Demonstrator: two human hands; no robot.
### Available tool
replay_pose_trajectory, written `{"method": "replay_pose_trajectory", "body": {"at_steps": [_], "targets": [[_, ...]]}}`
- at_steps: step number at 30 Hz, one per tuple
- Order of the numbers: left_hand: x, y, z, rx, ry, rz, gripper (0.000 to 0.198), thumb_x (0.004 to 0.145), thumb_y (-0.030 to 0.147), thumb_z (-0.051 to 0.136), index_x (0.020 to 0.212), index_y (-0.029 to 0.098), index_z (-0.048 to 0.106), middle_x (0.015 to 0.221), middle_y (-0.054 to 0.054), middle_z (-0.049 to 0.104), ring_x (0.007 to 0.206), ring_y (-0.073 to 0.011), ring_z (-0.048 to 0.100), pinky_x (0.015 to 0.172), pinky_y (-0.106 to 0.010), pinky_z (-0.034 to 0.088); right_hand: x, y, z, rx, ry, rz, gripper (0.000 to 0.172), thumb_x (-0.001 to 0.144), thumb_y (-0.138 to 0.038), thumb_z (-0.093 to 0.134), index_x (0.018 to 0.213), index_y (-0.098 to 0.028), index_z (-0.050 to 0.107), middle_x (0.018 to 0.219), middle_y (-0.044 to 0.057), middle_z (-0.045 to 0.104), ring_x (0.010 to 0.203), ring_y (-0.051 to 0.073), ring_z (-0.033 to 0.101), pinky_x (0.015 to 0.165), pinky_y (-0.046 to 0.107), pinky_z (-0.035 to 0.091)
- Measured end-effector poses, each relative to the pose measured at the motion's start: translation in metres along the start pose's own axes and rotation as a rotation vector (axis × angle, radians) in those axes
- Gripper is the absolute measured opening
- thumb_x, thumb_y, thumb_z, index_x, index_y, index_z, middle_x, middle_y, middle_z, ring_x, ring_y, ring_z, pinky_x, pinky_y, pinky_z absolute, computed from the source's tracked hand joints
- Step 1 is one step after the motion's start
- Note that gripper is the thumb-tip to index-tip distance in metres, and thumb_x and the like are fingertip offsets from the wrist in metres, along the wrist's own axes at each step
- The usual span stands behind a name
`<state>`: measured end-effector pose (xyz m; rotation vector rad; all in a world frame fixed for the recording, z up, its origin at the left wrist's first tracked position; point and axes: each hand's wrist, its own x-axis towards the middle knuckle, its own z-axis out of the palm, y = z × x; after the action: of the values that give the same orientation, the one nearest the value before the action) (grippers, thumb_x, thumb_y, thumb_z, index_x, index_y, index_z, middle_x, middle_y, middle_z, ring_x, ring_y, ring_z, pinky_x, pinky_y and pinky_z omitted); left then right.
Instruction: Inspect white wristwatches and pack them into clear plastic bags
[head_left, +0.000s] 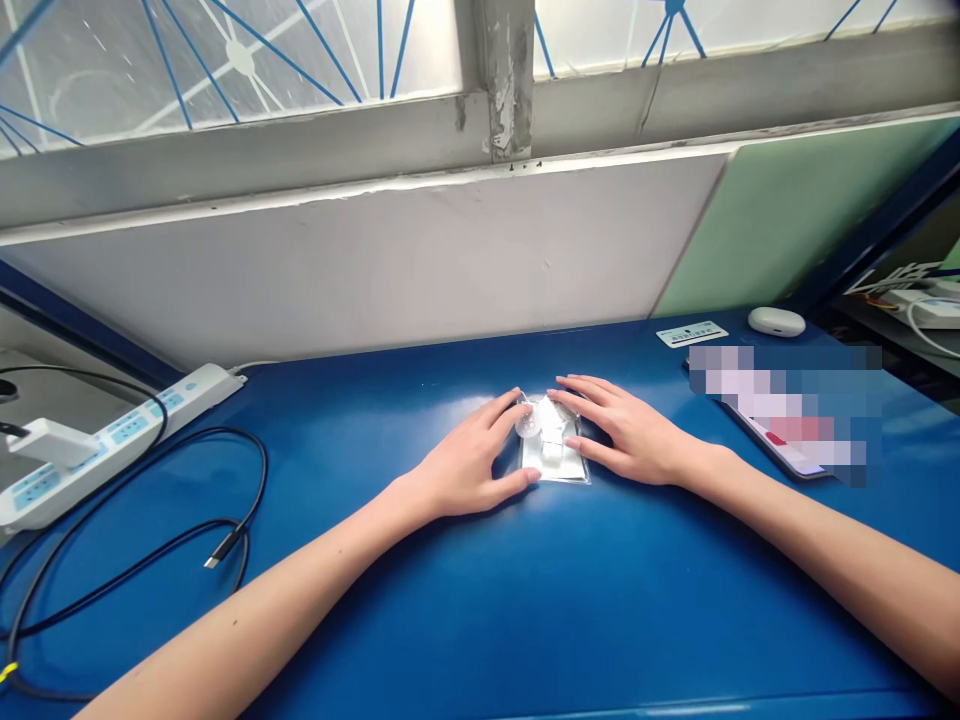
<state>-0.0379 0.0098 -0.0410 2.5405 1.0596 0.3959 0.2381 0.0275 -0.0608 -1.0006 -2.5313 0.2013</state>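
A small clear plastic packet (553,462) with white items inside lies flat on the blue table (480,610). What the white items are is too small to tell. My left hand (469,455) rests at the packet's left side, fingers spread, with thumb and fingertips touching its edge. From the other side my right hand (637,432) reaches in with its fingers apart, the fingertips on the packet's right and upper part. Neither hand is closed around it.
On the left lie a white power strip (127,432) with a plugged-in white adapter (52,445) and a looped black cable (259,480). To the right are a phone (776,440), partly blurred, a white card (692,334) and a white earbud case (777,321). A wall (420,270) stands behind.
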Motion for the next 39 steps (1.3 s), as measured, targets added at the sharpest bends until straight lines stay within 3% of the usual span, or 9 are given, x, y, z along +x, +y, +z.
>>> {"method": "replay_pose_trajectory", "body": {"at_steps": [4,19,27,32,35,39], "targets": [[0.000,0.000,0.001,0.000,0.012,-0.054,0.052,0.102,0.044,0.042,0.144,0.013,0.040,0.160,-0.019,0.031,0.149,-0.0284,0.029,0.118,-0.047,0.034,0.000,0.001,0.004,-0.035,-0.038,0.045,0.055,0.100,-0.040,0.046,0.152,-0.021,0.040,0.156,0.018,0.041,0.143,0.035,0.040,0.111,0.057,0.040],[0.001,0.002,0.005,0.077,0.173,-0.046,0.036,0.097,0.033,0.052,0.128,0.015,0.052,0.142,-0.018,0.053,0.133,-0.0305,0.051,0.110,-0.047,0.045,0.001,0.002,0.005,-0.018,-0.011,0.047,0.052,0.100,-0.039,0.046,0.150,-0.023,0.044,0.148,0.018,0.053,0.136,0.034,0.049,0.108,0.057,0.044],[0.003,-0.003,0.007,0.059,0.183,0.034,0.031,0.103,0.020,0.036,0.130,0.016,0.050,0.135,-0.014,0.059,0.127,-0.0261,0.054,0.109,-0.044,0.045,0.001,0.002,0.005,-0.041,-0.045,0.057,0.049,0.102,-0.036,0.040,0.149,-0.021,0.046,0.151,0.020,0.047,0.137,0.034,0.047,0.108,0.054,0.044],[0.003,-0.005,0.008,0.063,0.199,0.062,0.033,0.102,0.020,0.038,0.133,0.017,0.051,0.134,-0.013,0.060,0.125,-0.0267,0.055,0.107,-0.045,0.046,0.001,0.001,0.005,-0.032,-0.011,0.058,0.046,0.103,-0.031,0.039,0.147,-0.024,0.049,0.150,0.018,0.049,0.135,0.033,0.050,0.106,0.054,0.046],[0.002,-0.004,0.009,0.079,0.214,0.040,0.032,0.100,0.020,0.043,0.130,0.015,0.052,0.129,-0.015,0.061,0.122,-0.0272,0.057,0.104,-0.043,0.048,0.000,0.000,0.003,-0.024,-0.027,0.030,0.050,0.101,-0.038,0.044,0.149,-0.022,0.046,0.150,0.019,0.049,0.136,0.034,0.049,0.107,0.055,0.045],[0.002,-0.005,0.012,0.114,0.254,0.012,0.033,0.096,0.020,0.048,0.128,0.015,0.053,0.126,-0.015,0.062,0.118,-0.0281,0.059,0.101,-0.044,0.049,0.000,-0.001,0.001,-0.027,-0.074,0.003,0.070,0.093,-0.053,0.054,0.152,-0.019,0.039,0.153,0.020,0.044,0.138,0.037,0.045,0.107,0.058,0.043]]}}
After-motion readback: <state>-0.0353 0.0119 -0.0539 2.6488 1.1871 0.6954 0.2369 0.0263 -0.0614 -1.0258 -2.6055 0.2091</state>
